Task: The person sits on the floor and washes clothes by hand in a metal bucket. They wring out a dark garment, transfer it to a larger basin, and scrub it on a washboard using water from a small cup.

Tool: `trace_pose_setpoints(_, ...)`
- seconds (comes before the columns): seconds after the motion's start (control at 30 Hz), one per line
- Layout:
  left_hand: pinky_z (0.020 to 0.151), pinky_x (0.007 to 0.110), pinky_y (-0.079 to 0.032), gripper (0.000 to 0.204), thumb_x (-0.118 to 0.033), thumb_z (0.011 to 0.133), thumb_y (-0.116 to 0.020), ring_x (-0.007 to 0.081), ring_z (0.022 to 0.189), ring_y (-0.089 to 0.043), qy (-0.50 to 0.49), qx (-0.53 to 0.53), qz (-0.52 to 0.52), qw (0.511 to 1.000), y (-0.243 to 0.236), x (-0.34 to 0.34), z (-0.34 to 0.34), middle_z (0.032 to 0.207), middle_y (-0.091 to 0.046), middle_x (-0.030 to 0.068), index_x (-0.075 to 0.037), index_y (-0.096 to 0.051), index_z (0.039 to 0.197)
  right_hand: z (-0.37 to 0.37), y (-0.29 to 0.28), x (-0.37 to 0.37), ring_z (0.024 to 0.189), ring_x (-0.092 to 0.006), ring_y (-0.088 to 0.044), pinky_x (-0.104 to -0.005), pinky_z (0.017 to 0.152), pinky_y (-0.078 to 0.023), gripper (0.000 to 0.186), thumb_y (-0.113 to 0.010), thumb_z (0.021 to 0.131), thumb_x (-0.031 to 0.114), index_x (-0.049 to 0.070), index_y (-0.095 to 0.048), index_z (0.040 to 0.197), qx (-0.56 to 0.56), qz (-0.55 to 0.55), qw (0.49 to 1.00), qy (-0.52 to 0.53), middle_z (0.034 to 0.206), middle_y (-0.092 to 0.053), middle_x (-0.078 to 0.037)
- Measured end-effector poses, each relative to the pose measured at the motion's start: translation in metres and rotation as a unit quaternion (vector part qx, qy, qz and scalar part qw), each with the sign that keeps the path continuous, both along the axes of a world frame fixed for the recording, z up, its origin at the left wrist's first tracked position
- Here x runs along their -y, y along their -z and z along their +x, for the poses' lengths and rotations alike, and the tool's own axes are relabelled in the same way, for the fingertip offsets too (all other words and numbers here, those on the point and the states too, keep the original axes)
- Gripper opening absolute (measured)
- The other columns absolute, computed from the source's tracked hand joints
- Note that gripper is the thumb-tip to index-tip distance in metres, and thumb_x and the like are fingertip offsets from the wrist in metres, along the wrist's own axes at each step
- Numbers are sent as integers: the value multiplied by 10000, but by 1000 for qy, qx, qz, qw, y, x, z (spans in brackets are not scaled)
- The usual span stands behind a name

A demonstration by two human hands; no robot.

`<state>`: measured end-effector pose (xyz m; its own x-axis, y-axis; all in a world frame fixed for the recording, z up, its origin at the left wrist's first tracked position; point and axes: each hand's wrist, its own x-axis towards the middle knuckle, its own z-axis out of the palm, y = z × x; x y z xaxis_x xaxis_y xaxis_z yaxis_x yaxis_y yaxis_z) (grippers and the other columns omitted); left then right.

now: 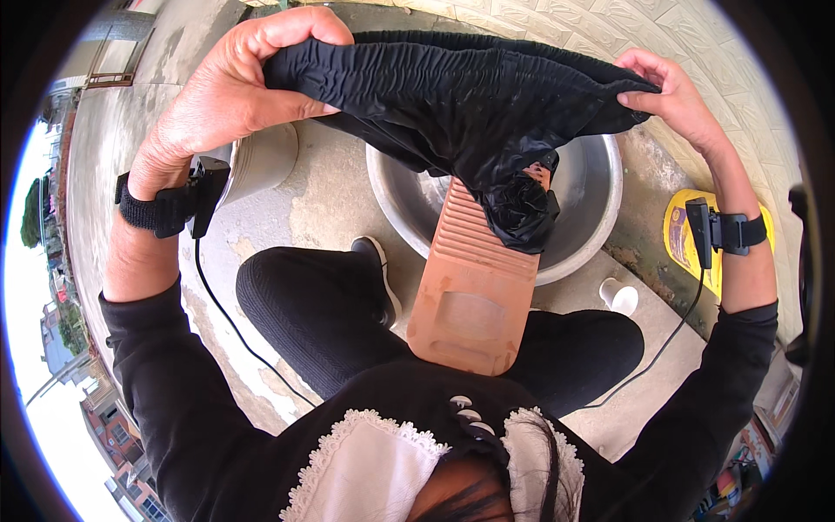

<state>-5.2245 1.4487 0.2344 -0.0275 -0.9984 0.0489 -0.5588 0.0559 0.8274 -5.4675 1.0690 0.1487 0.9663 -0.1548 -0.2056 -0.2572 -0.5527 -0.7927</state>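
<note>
A black garment with a gathered elastic waistband is stretched wide between my two hands. My left hand pinches one end of the waistband, thumb below and fingers above. At the other end my right hand grips the edge between thumb and fingers. The lower part of the cloth hangs bunched and wet-looking on a brown ribbed washboard. That board leans from my lap into a round metal basin, whose inside is partly hidden by the cloth.
Left of the basin stands a white bucket, partly behind my left arm. A small white cup sits on the concrete near my right knee. A yellow container is beside my right wrist. A pale tiled wall rises at the far right.
</note>
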Motion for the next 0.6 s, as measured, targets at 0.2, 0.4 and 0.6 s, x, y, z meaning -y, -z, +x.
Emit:
trace_pose_setpoints(0.2, 838, 250, -511, 374, 95, 791, -729, 116, 950, -614, -247, -68, 1, 967, -64, -24, -10, 1069, -644, 42, -24, -581, 1113, -30, -123, 28, 965, -49, -547, -203, 877, -422, 263, -688, 861, 94, 80, -629, 1118, 135, -84, 981, 116, 1033, -623, 52)
trace_pose_setpoints(0.4, 848, 256, -507, 318, 18, 825, -733, 113, 926, -613, -335, 66, -106, 934, -122, -30, -37, 1078, -631, 14, -17, -615, 1119, -198, -114, -35, 972, -58, -541, -207, 883, -416, 258, -670, 875, 87, 73, -620, 1127, 178, 1, 942, 285, 1047, -613, 41)
trace_pose_setpoints(0.6, 747, 218, -502, 262, -94, 918, -666, 65, 855, -594, -419, 149, -98, 890, -177, -40, -46, 961, -658, -33, -32, -642, 1171, -276, -99, -68, 980, -66, -536, -212, 890, -410, 252, -653, 889, 80, 66, -611, 1137, 183, 60, 907, 375, 1061, -603, 31)
